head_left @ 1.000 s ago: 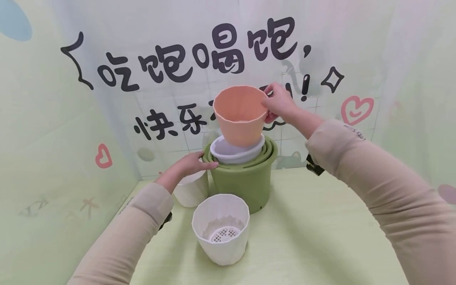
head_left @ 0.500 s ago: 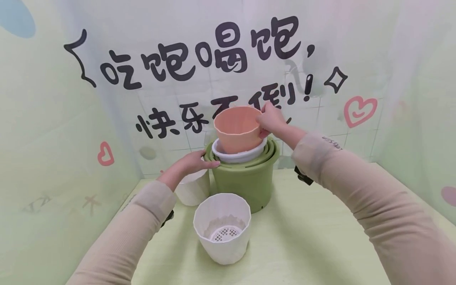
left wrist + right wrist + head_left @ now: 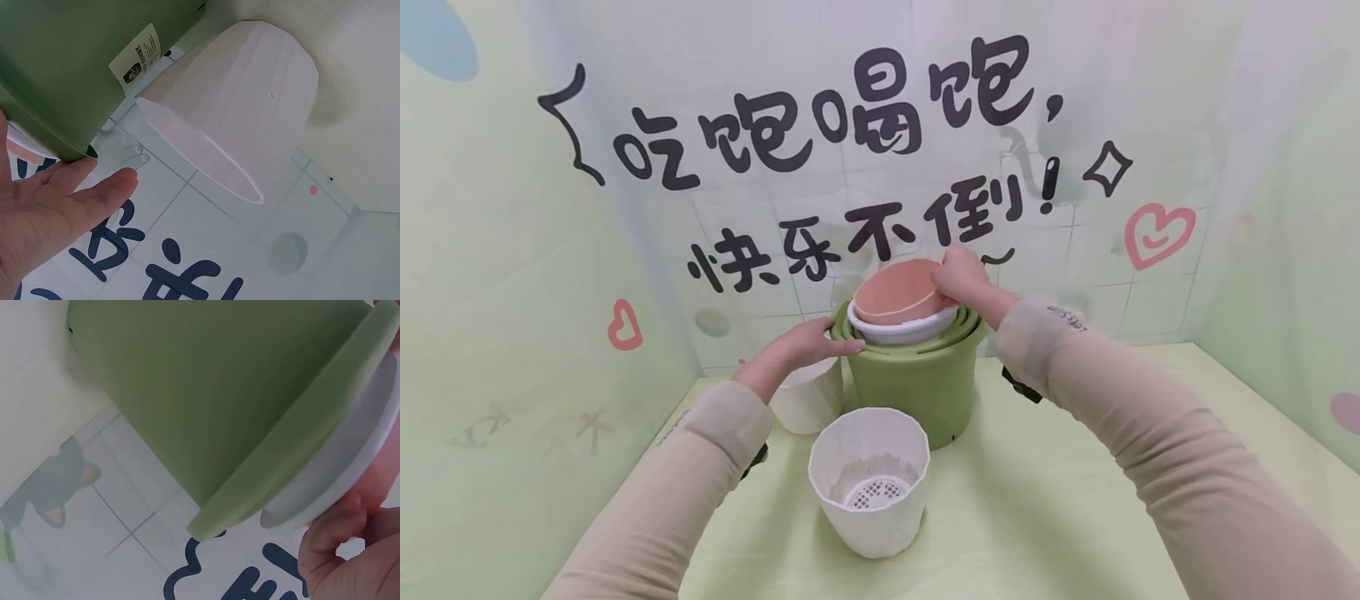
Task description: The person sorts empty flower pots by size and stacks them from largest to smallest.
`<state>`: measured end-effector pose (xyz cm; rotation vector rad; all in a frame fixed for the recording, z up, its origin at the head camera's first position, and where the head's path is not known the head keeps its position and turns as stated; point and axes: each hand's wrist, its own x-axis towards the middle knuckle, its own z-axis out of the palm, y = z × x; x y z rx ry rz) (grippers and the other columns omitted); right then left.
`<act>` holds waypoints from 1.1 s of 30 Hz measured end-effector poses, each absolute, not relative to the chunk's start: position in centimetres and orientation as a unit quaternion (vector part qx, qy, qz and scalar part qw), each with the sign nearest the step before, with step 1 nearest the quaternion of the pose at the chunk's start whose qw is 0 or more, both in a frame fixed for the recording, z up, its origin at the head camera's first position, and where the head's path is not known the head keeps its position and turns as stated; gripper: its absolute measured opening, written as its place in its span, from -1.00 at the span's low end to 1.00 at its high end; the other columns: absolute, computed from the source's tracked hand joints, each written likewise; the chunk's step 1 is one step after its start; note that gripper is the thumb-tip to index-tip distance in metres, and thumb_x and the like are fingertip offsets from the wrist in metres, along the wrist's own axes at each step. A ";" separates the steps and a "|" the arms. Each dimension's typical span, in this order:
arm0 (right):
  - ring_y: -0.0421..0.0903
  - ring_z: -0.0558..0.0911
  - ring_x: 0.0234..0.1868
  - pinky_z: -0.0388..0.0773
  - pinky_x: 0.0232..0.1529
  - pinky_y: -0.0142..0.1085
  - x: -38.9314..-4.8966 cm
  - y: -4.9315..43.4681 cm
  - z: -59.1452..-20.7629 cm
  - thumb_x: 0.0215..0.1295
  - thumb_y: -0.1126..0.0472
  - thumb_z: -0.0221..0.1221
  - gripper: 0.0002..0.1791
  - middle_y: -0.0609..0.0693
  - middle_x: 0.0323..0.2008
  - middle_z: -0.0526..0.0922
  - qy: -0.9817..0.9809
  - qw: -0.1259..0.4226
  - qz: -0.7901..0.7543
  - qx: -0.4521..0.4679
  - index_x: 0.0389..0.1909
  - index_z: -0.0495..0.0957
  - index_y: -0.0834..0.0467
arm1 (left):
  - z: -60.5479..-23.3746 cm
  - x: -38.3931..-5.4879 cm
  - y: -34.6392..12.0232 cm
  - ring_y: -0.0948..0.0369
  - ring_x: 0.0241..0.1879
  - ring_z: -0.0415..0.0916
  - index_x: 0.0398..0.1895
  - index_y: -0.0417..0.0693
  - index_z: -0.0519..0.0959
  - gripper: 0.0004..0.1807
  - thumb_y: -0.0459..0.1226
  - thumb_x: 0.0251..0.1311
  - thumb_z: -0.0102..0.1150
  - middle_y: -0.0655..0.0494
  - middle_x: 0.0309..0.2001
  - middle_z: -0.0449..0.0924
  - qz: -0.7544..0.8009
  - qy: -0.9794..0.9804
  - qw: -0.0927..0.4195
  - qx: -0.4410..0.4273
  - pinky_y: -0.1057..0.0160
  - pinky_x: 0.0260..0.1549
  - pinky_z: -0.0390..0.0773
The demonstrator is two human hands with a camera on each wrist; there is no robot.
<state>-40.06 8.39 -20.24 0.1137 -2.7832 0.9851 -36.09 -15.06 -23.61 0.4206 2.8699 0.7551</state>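
Observation:
My right hand [image 3: 962, 275] pinches the right rim of an orange flower pot [image 3: 895, 292], which sits tilted inside a white pot [image 3: 910, 331]. That white pot is nested in a stack of green flower pots [image 3: 910, 392], of which several rims show. The orange pot's lower part is hidden. My left hand [image 3: 805, 342] rests at the left rim of the green stack, thumb along the front of the rim. In the left wrist view its fingers [image 3: 103, 194] are extended, fingertips right at the green rim. In the right wrist view, curled fingers [image 3: 337, 528] hold the orange wall beside the white rim.
A white pot with a grated bottom [image 3: 868, 500] stands in front of the green stack. Behind my left hand, another white pot [image 3: 808, 400] stands on the pale green table [image 3: 1037, 500]. A printed curtain [image 3: 760, 67] with lettering hangs close behind the stack.
My right hand has lowered the orange pot from above the stack down into the white pot, where it now leans. My left hand has stayed at the green rim.

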 end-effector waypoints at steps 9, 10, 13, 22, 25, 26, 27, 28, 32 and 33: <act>-0.07 0.44 -0.45 0.39 -0.41 -0.29 -40.1 8.2 -21.2 0.17 0.29 -0.08 -0.91 0.03 -0.49 0.43 -0.968 0.079 0.237 0.006 -0.43 0.40 0.18 | -23.6 -36.1 -15.0 -0.12 0.29 0.13 0.35 -0.28 0.09 -0.18 0.05 0.18 0.06 -0.27 0.28 0.21 0.250 0.955 0.072 0.141 -0.03 0.27 0.13; -0.07 0.45 -0.44 0.41 -0.39 -0.28 -40.1 8.1 -21.2 0.17 0.29 -0.05 -0.91 0.03 -0.48 0.44 -0.969 0.077 0.233 0.003 -0.42 0.42 0.18 | -23.6 -36.1 -15.0 -0.13 0.29 0.12 0.35 -0.28 0.08 -0.17 0.06 0.18 0.06 -0.27 0.28 0.20 0.250 0.956 0.072 0.139 -0.03 0.27 0.12; -0.07 0.47 -0.38 0.44 -0.31 -0.24 -40.2 7.8 -21.3 0.18 0.28 0.00 -0.92 0.03 -0.42 0.48 -0.974 0.071 0.215 -0.003 -0.36 0.45 0.18 | -23.5 -36.1 -15.1 -0.12 0.30 0.10 0.36 -0.27 0.05 -0.15 0.06 0.18 0.06 -0.26 0.30 0.17 0.250 0.956 0.074 0.137 -0.04 0.28 0.10; -0.05 0.54 -0.26 0.51 -0.20 -0.18 -40.4 7.3 -21.5 0.16 0.20 0.12 -0.83 0.06 -0.26 0.58 -0.988 0.063 0.141 -0.005 -0.26 0.52 0.18 | -23.6 -36.2 -15.1 -0.12 0.33 0.04 0.37 -0.29 0.00 -0.12 0.08 0.18 0.04 -0.26 0.33 0.11 0.247 0.956 0.081 0.133 -0.04 0.29 0.06; -0.04 0.56 -0.21 0.51 -0.16 -0.16 -40.5 7.1 -21.6 0.13 0.18 0.17 -0.77 0.07 -0.21 0.59 -0.990 0.062 0.125 -0.005 -0.21 0.53 0.19 | -23.6 -36.2 -15.1 -0.13 0.34 0.01 0.38 -0.31 -0.03 -0.10 0.09 0.18 0.03 -0.27 0.35 0.06 0.244 0.958 0.083 0.129 -0.04 0.30 0.04; -0.03 0.56 -0.20 0.52 -0.16 -0.15 -40.5 7.1 -21.6 0.12 0.17 0.17 -0.76 0.08 -0.20 0.59 -0.991 0.064 0.120 -0.005 -0.20 0.53 0.19 | -23.6 -36.2 -15.1 -0.13 0.34 0.00 0.38 -0.32 -0.03 -0.09 0.09 0.18 0.03 -0.27 0.35 0.05 0.243 0.958 0.084 0.128 -0.04 0.30 0.03; -0.03 0.56 -0.19 0.52 -0.15 -0.15 -40.6 7.1 -21.6 0.12 0.17 0.18 -0.76 0.08 -0.20 0.59 -0.991 0.065 0.118 -0.006 -0.20 0.53 0.19 | -23.6 -36.2 -15.1 -0.13 0.34 -0.01 0.38 -0.32 -0.04 -0.09 0.10 0.19 0.02 -0.27 0.35 0.04 0.242 0.958 0.084 0.128 -0.04 0.30 0.03; -0.02 0.56 -0.18 0.52 -0.15 -0.14 -40.6 7.0 -21.6 0.12 0.17 0.18 -0.75 0.08 -0.19 0.59 -0.991 0.065 0.117 -0.006 -0.20 0.53 0.19 | -23.6 -36.3 -15.1 -0.13 0.34 -0.01 0.38 -0.33 -0.04 -0.09 0.10 0.19 0.02 -0.28 0.35 0.03 0.241 0.958 0.084 0.128 -0.04 0.30 0.03; -0.02 0.56 -0.18 0.53 -0.18 -0.14 -40.6 7.0 -21.6 0.10 0.17 0.21 -0.74 0.08 -0.19 0.59 -0.991 0.068 0.116 -0.008 -0.20 0.52 0.19 | -23.7 -36.3 -15.0 -0.13 0.34 0.00 0.37 -0.33 -0.03 -0.10 0.09 0.19 0.02 -0.28 0.35 0.06 0.241 0.958 0.084 0.129 -0.04 0.30 0.04; -0.02 0.56 -0.18 0.53 -0.18 -0.14 -40.5 7.1 -21.6 0.10 0.17 0.21 -0.74 0.08 -0.19 0.59 -0.991 0.068 0.117 -0.007 -0.20 0.52 0.19 | -23.6 -36.3 -15.0 -0.13 0.34 0.01 0.37 -0.33 -0.02 -0.11 0.08 0.19 0.02 -0.28 0.34 0.06 0.242 0.958 0.084 0.128 -0.04 0.30 0.05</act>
